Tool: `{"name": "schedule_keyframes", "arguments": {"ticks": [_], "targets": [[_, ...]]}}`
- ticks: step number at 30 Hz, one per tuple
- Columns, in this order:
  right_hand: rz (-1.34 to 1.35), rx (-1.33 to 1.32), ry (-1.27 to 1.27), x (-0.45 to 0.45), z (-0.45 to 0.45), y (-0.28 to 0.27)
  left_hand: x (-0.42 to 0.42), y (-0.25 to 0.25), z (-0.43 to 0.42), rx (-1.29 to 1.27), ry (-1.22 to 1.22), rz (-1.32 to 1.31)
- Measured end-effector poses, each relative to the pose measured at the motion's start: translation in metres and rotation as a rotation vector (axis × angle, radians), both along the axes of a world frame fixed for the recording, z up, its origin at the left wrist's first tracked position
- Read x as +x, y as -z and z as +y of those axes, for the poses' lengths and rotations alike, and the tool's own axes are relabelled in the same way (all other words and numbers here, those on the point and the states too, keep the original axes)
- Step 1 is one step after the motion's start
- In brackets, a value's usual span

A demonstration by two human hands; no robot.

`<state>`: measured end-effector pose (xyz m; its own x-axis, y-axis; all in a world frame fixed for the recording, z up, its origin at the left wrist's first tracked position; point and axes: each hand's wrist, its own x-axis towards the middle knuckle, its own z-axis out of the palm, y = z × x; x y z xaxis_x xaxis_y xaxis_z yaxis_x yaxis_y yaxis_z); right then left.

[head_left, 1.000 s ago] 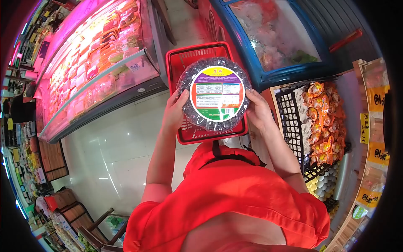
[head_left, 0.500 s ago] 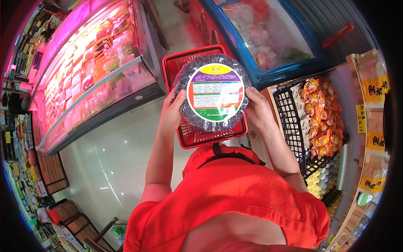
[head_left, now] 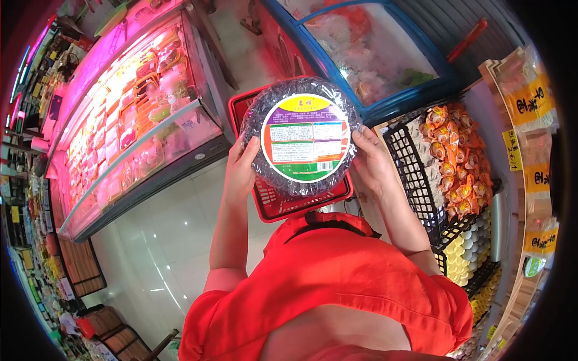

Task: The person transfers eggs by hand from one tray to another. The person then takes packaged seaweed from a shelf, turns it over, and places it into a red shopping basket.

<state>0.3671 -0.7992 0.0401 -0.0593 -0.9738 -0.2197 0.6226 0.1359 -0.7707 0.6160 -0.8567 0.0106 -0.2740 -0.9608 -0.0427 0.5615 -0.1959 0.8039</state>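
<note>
A round, dark pack [head_left: 308,141] in crinkled clear plastic, which looks like dried seaweed, is held up in front of me. Its circular label with yellow, purple and green bands and a barcode faces me. My left hand [head_left: 242,159] grips the pack's left edge, thumb on the front. On the opposite edge, my right hand [head_left: 372,159] is closed in the same way. The fingers behind the pack are hidden. Below it stands a red plastic shopping basket [head_left: 306,209], mostly covered by the pack, so its contents cannot be made out.
A pink-lit display case [head_left: 135,114] of packaged food is at the left. A blue-framed chest freezer [head_left: 385,54] stands ahead. At the right are a black crate [head_left: 409,162], orange-wrapped goods [head_left: 456,162], egg trays [head_left: 460,259] and a wooden shelf [head_left: 512,108]. Tiled floor [head_left: 162,253] shows at the left.
The pack has moved slightly down and to the left with both hands, and its label is turned a little. The surroundings have shifted slightly in view. Both hands keep their grip.
</note>
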Motion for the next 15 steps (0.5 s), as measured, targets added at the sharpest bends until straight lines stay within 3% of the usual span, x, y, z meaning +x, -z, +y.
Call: {"name": "schedule_keyframes", "arguments": {"ticks": [12, 15], "targets": [[0.052, -0.134, 0.047, 0.0, 0.025, -0.016, -0.003, -0.016, 0.013, -0.134, -0.01, 0.07], [0.298, -0.16, 0.178, -0.002, 0.043, -0.026, -0.004, -0.024, 0.016, -0.104, -0.046, 0.113]]}}
